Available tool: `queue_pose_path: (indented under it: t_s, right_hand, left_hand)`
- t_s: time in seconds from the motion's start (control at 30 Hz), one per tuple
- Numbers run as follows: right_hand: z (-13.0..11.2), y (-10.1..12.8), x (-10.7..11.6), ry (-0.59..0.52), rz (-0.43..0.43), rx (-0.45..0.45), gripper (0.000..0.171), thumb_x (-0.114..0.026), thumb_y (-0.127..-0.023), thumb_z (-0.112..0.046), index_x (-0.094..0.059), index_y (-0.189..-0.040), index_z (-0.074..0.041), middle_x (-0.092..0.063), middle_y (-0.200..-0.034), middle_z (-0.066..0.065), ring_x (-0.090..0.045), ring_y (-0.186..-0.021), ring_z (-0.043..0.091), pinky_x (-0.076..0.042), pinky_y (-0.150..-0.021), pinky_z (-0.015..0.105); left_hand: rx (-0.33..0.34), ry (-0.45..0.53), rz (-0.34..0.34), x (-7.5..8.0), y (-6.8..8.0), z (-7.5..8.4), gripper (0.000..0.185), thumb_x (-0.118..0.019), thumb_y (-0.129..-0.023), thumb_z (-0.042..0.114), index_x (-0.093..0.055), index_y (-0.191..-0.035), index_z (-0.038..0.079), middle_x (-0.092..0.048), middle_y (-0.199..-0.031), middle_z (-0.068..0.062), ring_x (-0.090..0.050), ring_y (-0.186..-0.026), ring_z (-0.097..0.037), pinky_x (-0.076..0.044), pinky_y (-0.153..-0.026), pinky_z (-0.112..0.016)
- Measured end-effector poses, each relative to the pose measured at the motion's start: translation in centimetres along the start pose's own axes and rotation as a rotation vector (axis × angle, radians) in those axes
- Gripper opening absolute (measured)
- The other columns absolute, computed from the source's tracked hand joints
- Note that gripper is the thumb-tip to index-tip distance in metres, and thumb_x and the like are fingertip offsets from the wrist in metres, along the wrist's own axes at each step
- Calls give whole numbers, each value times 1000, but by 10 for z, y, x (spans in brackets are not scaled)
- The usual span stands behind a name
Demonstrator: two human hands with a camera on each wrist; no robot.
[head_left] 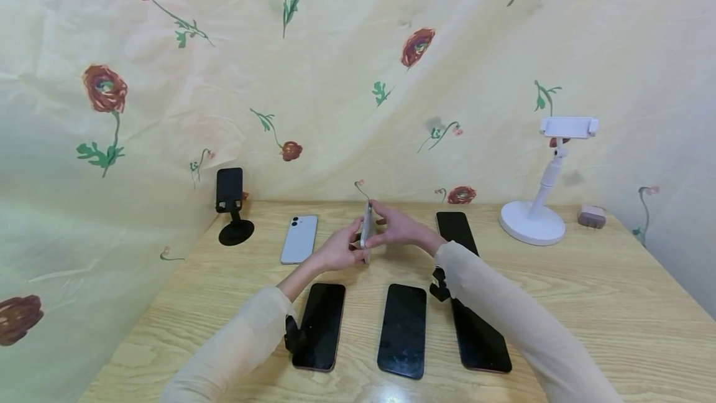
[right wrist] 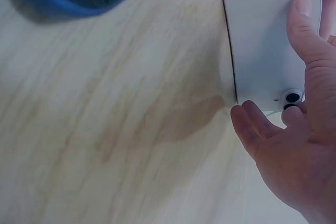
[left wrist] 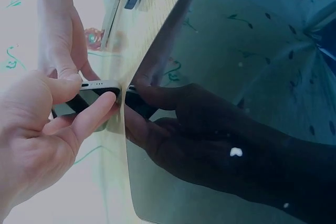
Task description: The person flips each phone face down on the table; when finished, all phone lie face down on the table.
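The silver phone (right wrist: 269,40) stands on edge between the left hand (head_left: 338,249) and the right hand (head_left: 403,226), over the far part of the counter (head_left: 593,303); whether its lower edge touches the wood, I cannot tell. The left hand pinches one end of it, where a row of small holes shows, and the right hand pinches it too, thumb flat on the pale back and fingertips at the end by the camera lenses. Just left of the grip the white phone (head_left: 299,239) lies flat, back up. On the near side of the grip, the left black phone (head_left: 319,326) and the middle black phone (head_left: 402,331) lie screen up. To the right of the grip, black slabs (head_left: 483,339) show on both sides of the sleeve (head_left: 503,294); one or two, the sleeve hides. Well left of the grip is the black stand (head_left: 230,188); well to its right are the white stand (head_left: 547,182) and the plug (head_left: 592,217). As far as this shows, the handling looks midway: the silver phone is picked out and turned upright, while setting it down and letting go are not yet done. The phones lying flat are out of both hands' hold.
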State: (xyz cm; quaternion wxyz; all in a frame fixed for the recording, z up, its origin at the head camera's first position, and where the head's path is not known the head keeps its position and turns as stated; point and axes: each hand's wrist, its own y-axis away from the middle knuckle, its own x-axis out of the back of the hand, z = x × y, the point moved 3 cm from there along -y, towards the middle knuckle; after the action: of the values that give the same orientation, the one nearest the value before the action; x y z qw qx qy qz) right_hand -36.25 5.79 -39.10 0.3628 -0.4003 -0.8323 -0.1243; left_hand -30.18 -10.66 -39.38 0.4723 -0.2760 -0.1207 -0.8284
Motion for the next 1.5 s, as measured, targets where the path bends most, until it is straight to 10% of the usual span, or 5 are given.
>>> queue_pose_path:
  t_s: [0.87,1.5]
  right_hand:
    - [0,2,-16,175,-25,15,100,-84,-83,-28,-24,-155,7,-48,-142,29,-53,-121,35,-43,-100,44]
    - [5,1,-20,239,-75,-29,88,-79,-89,-30,-31,-152,8,-32,-154,28,-36,-139,39,-32,-112,46]
  left_hand:
    - [40,-174,80,10,7,-3,87,-73,-88,4,-20,-155,-8,-70,-110,-21,-67,-91,-23,-53,-74,-29]
    - [114,-198,94,13,9,-12,94,-79,-84,5,-19,-155,-9,-72,-89,-12,-64,-71,-16,-50,-62,-26]
